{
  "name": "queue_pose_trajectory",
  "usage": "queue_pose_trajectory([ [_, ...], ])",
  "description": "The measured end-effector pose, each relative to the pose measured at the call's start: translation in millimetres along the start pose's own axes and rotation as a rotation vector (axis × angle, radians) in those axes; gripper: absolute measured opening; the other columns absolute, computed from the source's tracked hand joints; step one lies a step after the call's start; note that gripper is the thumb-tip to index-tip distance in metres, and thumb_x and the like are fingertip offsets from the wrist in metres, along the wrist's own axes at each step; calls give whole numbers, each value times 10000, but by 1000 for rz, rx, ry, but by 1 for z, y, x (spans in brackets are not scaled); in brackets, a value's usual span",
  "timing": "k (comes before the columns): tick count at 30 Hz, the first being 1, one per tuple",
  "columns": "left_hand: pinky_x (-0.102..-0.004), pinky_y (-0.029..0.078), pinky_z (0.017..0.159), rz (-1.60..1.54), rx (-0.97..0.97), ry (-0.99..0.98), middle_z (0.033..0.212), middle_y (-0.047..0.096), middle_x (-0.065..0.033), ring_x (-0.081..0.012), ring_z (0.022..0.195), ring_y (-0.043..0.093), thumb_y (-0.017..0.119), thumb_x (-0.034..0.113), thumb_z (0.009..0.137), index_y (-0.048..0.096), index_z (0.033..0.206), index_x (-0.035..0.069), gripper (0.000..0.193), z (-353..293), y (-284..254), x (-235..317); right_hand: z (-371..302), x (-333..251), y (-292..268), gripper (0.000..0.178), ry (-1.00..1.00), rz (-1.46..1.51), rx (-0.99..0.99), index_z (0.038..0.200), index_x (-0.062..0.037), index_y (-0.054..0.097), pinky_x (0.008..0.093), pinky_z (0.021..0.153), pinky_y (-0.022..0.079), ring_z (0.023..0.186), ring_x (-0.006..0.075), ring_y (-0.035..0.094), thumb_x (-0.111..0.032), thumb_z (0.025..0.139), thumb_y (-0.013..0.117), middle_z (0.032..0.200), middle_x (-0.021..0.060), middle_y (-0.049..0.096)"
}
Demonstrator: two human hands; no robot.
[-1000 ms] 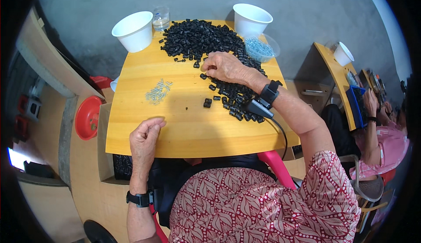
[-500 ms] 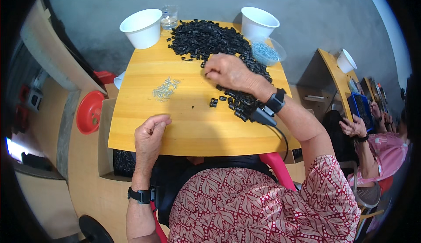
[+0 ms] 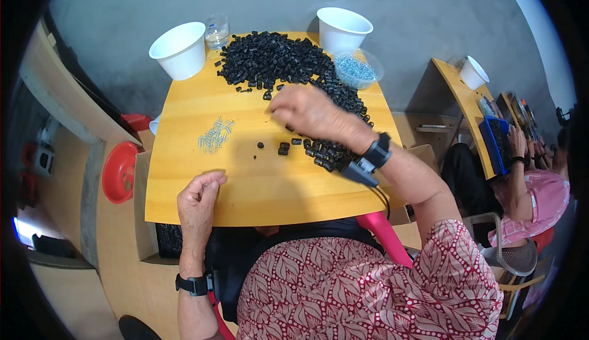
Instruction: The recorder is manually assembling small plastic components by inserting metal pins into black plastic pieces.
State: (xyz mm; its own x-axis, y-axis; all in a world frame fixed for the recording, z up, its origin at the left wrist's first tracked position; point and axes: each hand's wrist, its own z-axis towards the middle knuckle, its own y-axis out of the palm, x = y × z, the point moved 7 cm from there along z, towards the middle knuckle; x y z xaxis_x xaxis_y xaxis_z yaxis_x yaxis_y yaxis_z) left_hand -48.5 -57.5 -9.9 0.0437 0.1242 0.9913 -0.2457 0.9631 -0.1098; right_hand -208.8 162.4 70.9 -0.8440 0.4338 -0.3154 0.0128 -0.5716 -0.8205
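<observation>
My left hand (image 3: 199, 196) rests over the table's near left edge, its fingers curled and thumb pressed to the forefinger; anything in the pinch is hidden. Over the middle of the table is my right hand (image 3: 300, 108), smeared by motion, so its grip cannot be made out. A heap of small black plastic parts (image 3: 270, 61) spreads behind and under my right wrist. Several loose parts (image 3: 284, 148) lie nearer me. One small round black part (image 3: 261, 145) sits alone between them and a small pile of silver screws (image 3: 215, 135) at the left.
White tubs (image 3: 184, 55) (image 3: 343, 27) stand at the far corners, a clear glass (image 3: 217, 32) by the left one. A clear bowl of bluish screws (image 3: 357, 69) is at the right. A red basin (image 3: 119, 171) lies left; a co-worker (image 3: 531, 199) sits right by a blue tray (image 3: 496, 144).
The whole view has shifted slightly. A small round black part now lies alone on the tabletop near the screws. The co-worker's raised hand has moved to the blue tray.
</observation>
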Motion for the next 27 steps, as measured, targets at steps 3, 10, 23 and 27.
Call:
queue_pose_trajectory([
  [3, -227, 505, 879, -24, -1, 6, 1043, 723, -73, -117, 973, 671, 582, 42, 981, 683, 1133, -23, 193, 0, 0, -1, 2, 34, -45, 173, 223, 45, 83, 934, -35, 715, 411, 810, 549, 896, 315, 684, -141, 889, 586, 968, 161, 709],
  [10, -243, 511, 856, -25, 9, 30, 1012, 732, -98, -130, 958, 674, 594, 37, 972, 688, 1103, -48, 183, 1, 1, -3, -17, 63, -59, 171, 355, 54, 53, 963, -8, 707, 403, 841, 540, 923, 320, 666, -112, 920, 579, 973, 139, 702],
  [23, -238, 510, 833, -3, 12, 46, 998, 734, -95, -124, 938, 671, 586, 43, 976, 687, 1104, -49, 187, 0, -2, 1, -31, 39, -17, 197, -38, -370, -216, 993, -99, 746, 417, 812, 488, 923, 296, 572, -39, 886, 591, 959, 100, 613],
  [27, -242, 511, 844, -7, -2, 40, 1005, 731, -95, -132, 950, 675, 584, 36, 974, 685, 1106, -50, 188, 1, 0, -1, -29, 56, -45, 202, 25, -268, -69, 990, -79, 749, 435, 842, 504, 941, 318, 606, -33, 882, 585, 965, 121, 651],
])
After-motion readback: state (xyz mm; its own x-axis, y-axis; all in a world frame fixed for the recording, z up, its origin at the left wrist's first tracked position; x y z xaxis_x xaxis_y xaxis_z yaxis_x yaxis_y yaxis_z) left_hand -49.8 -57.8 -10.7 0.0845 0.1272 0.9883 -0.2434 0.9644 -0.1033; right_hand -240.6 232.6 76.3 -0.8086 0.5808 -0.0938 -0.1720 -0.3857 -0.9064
